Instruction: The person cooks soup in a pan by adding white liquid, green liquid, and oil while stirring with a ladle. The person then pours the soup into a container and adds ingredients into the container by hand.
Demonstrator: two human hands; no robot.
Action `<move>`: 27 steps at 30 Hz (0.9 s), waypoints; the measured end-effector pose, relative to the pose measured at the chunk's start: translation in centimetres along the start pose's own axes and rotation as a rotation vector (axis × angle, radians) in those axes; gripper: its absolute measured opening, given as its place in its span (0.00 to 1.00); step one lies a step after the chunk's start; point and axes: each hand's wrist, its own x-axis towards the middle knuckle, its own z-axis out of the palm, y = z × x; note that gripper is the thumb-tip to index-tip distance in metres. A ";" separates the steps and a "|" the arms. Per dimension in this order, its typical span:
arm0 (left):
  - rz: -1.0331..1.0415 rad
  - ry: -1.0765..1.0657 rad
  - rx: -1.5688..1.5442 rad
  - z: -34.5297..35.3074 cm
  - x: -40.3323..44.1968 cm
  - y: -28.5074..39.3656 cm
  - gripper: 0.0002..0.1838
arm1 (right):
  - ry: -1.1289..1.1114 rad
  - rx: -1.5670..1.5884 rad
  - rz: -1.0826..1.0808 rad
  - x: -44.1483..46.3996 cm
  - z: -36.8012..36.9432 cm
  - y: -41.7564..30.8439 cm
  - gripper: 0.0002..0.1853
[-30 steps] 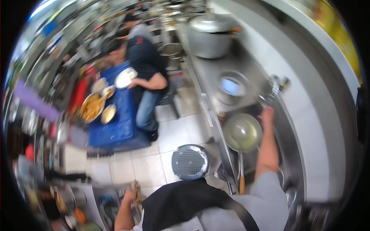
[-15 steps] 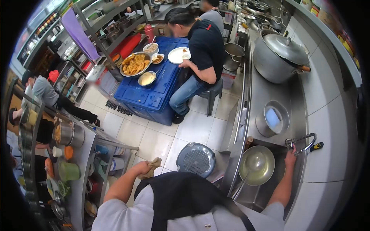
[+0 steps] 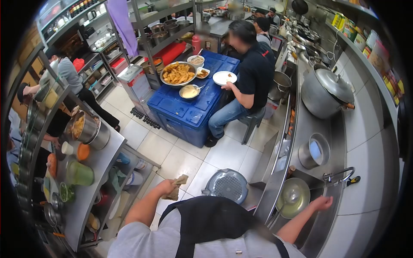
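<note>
My left hand (image 3: 166,187) is closed around a brownish cloth (image 3: 176,191) above the floor, left of my apron. Over the right side of the metal sink (image 3: 316,230), my right hand (image 3: 322,203) is loosely curled, with nothing visible in it. It is below the faucet (image 3: 340,175) and apart from it. Left of that hand sits a wide pan (image 3: 299,207) of yellowish-green liquid, with a ladle (image 3: 292,196) inside. A metal pot (image 3: 314,151) stands on the counter beyond the sink.
A seated person (image 3: 254,64) holds a white plate (image 3: 224,78) beside a blue container (image 3: 189,109) bearing food bowls. A grey perforated stool (image 3: 226,185) is just ahead of my apron. Metal shelving (image 3: 103,165) runs along the left. A large lidded pot (image 3: 325,94) stands on the right counter.
My right hand has come away from the faucet and moved down. My left hand still holds the cloth. The view has tilted up, showing more of the kitchen.
</note>
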 end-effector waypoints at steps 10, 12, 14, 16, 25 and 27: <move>0.346 0.163 -0.075 -6.5 -9.4 -4.3 0.17 | -0.771 0.353 -0.395 -23.9 0.7 -22.0 0.13; 0.465 0.354 -0.106 -8.6 -12.3 -4.1 0.12 | -1.141 0.362 -0.267 -32.2 -1.5 -24.6 0.10; 0.555 0.452 -0.129 -10.5 -14.7 -4.1 0.12 | -1.559 0.385 -0.107 -40.8 -2.5 -24.0 0.10; 0.644 0.542 -0.192 -12.6 -17.4 -3.4 0.11 | -1.974 0.029 -0.030 -49.0 -4.8 -23.7 0.13; 0.563 0.885 -0.624 -13.7 -18.2 -4.7 0.16 | -2.796 0.143 0.445 -66.0 -14.0 -28.3 0.18; 0.436 0.756 -1.161 -12.7 -16.7 -6.4 0.15 | -2.823 0.154 0.225 -65.8 -13.1 -29.1 0.16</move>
